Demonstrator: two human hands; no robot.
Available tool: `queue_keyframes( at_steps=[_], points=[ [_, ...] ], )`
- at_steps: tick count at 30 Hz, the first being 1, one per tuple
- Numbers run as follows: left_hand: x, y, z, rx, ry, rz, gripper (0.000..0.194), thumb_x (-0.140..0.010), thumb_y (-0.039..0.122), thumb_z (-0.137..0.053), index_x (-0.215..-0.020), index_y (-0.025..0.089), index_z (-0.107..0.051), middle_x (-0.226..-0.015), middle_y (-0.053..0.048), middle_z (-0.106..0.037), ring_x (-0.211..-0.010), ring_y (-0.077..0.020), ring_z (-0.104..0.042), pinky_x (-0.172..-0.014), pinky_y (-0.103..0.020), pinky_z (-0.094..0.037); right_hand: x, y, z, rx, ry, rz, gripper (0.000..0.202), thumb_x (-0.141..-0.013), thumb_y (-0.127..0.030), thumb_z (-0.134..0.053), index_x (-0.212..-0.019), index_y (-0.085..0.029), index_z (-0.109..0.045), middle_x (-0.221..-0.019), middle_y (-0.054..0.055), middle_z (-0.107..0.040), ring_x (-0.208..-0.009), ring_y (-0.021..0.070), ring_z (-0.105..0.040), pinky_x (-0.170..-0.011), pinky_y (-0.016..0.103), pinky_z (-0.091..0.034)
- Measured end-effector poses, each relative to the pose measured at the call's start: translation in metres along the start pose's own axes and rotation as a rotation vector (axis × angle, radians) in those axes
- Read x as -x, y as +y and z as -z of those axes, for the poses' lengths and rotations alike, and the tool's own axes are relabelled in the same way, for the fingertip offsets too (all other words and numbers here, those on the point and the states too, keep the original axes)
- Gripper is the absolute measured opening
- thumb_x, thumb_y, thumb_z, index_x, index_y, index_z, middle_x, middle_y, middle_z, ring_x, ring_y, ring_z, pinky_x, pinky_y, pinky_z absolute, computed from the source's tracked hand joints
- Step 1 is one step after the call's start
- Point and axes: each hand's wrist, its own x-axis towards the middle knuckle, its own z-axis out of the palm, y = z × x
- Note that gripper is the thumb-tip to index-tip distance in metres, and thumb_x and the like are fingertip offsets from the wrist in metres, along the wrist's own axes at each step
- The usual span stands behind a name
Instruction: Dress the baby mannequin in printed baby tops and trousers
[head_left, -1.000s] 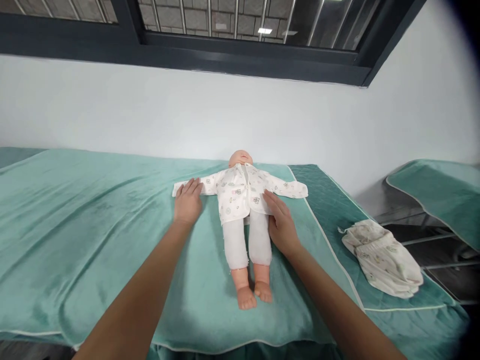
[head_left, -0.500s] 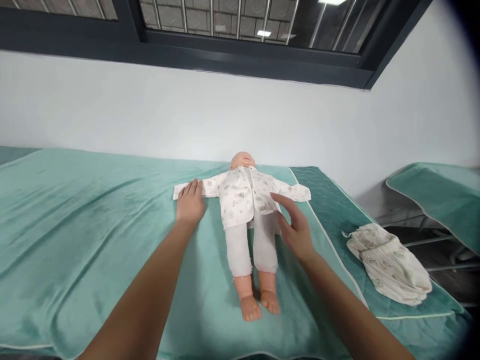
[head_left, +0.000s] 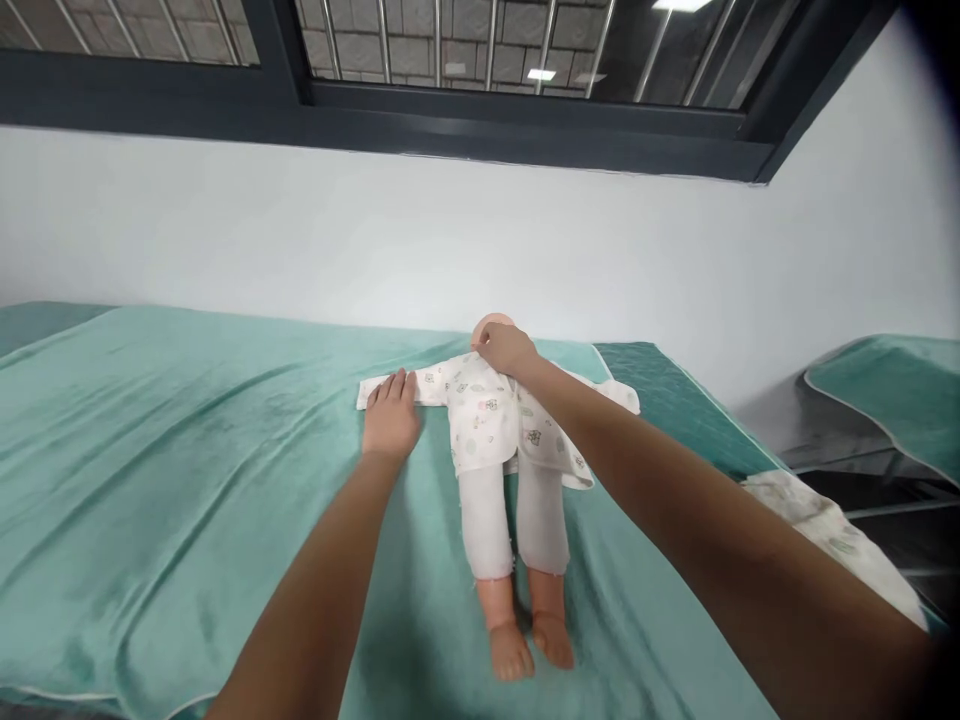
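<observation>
A baby doll [head_left: 495, 600] lies on its back, feet towards me, in white trousers [head_left: 485, 520] and a white printed jacket [head_left: 480, 410]. My left hand [head_left: 391, 415] rests flat, fingers stretched out, over the doll's outspread sleeve on the left. At the collar, my right hand [head_left: 506, 348] has its fingers curled together, covering most of the face and the neck. Whatever those fingers pinch is hidden. The right forearm crosses over part of the jacket and the sleeve on the right.
Green velvety covers [head_left: 225, 450] spread over the bed beneath the doll. Folded white printed cloth [head_left: 832, 520] lies at the right, partly behind my forearm. A white wall [head_left: 337, 230] and a dark window frame [head_left: 525, 130] stand behind. Another green-covered surface [head_left: 900, 390] is at far right.
My right hand has moved up and left from beside the jacket's lower front to the collar, its fingers closing. The left hand stays on the sleeve. The view has shifted slightly.
</observation>
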Motion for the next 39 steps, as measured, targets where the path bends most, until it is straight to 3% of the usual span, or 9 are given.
queue_keyframes(
  at_steps=[4, 9, 13, 16, 18, 23, 28, 33, 39],
  points=[
    [0.000, 0.000, -0.001, 0.019, 0.008, 0.003, 0.056, -0.089, 0.012, -0.034, -0.143, 0.009, -0.048, -0.149, -0.014, -0.049, -0.136, -0.0299, -0.045, -0.110, -0.046, -0.035, -0.005, 0.015, -0.005, -0.048, 0.041, 0.000, 0.013, -0.082, -0.016, -0.054, -0.089, -0.020, -0.065, -0.101, 0.006, -0.070, -0.093, 0.0214, -0.063, -0.079, 0.030, -0.049],
    [-0.001, 0.000, -0.002, 0.038, 0.002, 0.008, 0.057, -0.087, 0.012, -0.038, -0.143, 0.009, -0.048, -0.149, -0.014, -0.050, -0.136, -0.0296, -0.045, -0.111, -0.045, -0.034, 0.013, 0.020, -0.009, -0.088, 0.190, 0.024, 0.032, -0.083, -0.014, -0.050, -0.113, -0.014, -0.060, -0.119, 0.014, -0.061, -0.102, 0.0244, -0.061, -0.083, 0.035, -0.050],
    [-0.002, 0.001, -0.001, 0.050, 0.004, 0.019, 0.057, -0.087, 0.012, -0.038, -0.144, 0.012, -0.048, -0.148, -0.013, -0.050, -0.136, -0.0291, -0.045, -0.111, -0.045, -0.035, 0.052, 0.012, -0.010, 0.017, 0.298, 0.256, 0.046, -0.077, 0.000, -0.044, -0.118, -0.016, -0.061, -0.140, 0.015, -0.048, -0.128, 0.0304, -0.045, -0.098, 0.045, -0.043],
    [-0.002, 0.002, 0.000, 0.066, 0.010, 0.018, 0.057, -0.087, 0.012, -0.038, -0.144, 0.012, -0.048, -0.148, -0.013, -0.051, -0.135, -0.0292, -0.046, -0.111, -0.045, -0.035, 0.093, 0.015, -0.005, 0.139, 0.162, 0.504, 0.047, -0.081, 0.002, -0.039, -0.113, -0.021, -0.065, -0.140, 0.008, -0.056, -0.134, 0.0264, -0.044, -0.111, 0.052, -0.033],
    [-0.002, 0.002, 0.001, 0.074, 0.011, 0.021, 0.057, -0.088, 0.013, -0.038, -0.143, 0.012, -0.048, -0.147, -0.014, -0.051, -0.135, -0.0296, -0.046, -0.111, -0.046, -0.035, 0.125, 0.022, -0.002, 0.157, 0.093, 0.521, 0.049, -0.087, 0.000, -0.036, -0.123, -0.021, -0.061, -0.144, 0.007, -0.054, -0.137, 0.0236, -0.043, -0.116, 0.054, -0.026],
    [-0.003, 0.000, 0.000, 0.078, 0.015, 0.017, 0.056, -0.089, 0.014, -0.037, -0.143, 0.011, -0.048, -0.147, -0.014, -0.051, -0.135, -0.0296, -0.046, -0.111, -0.045, -0.034, 0.206, 0.048, -0.002, -0.101, 0.222, 0.401, 0.045, -0.097, -0.012, -0.038, -0.138, -0.025, -0.049, -0.149, 0.005, -0.049, -0.140, 0.0194, -0.041, -0.115, 0.045, -0.035],
    [-0.002, 0.000, -0.001, 0.065, 0.013, 0.013, 0.056, -0.088, 0.013, -0.038, -0.143, 0.011, -0.048, -0.147, -0.013, -0.052, -0.134, -0.0293, -0.046, -0.111, -0.044, -0.035, 0.261, 0.078, -0.027, -0.343, 0.467, 0.133, 0.038, -0.095, -0.020, -0.048, -0.133, -0.026, -0.052, -0.136, 0.008, -0.056, -0.129, 0.0228, -0.051, -0.108, 0.046, -0.043],
    [-0.004, 0.001, 0.002, 0.063, 0.013, 0.013, 0.056, -0.088, 0.013, -0.038, -0.143, 0.011, -0.048, -0.147, -0.014, -0.051, -0.135, -0.0295, -0.047, -0.110, -0.045, -0.036, 0.271, 0.092, -0.045, -0.385, 0.477, -0.071, 0.036, -0.092, -0.024, -0.051, -0.128, -0.023, -0.053, -0.126, 0.009, -0.060, -0.117, 0.0241, -0.056, -0.102, 0.047, -0.046],
    [0.012, 0.017, 0.020, 0.142, 0.066, 0.042, 0.056, -0.085, 0.009, -0.040, -0.141, 0.012, -0.048, -0.151, -0.014, -0.045, -0.142, -0.0283, -0.038, -0.115, -0.046, -0.032, 0.262, 0.093, -0.048, -0.178, 0.453, -0.092, 0.040, -0.087, -0.026, -0.054, -0.126, -0.019, -0.054, -0.123, 0.012, -0.061, -0.116, 0.0282, -0.053, -0.099, 0.047, -0.045]
  ],
)
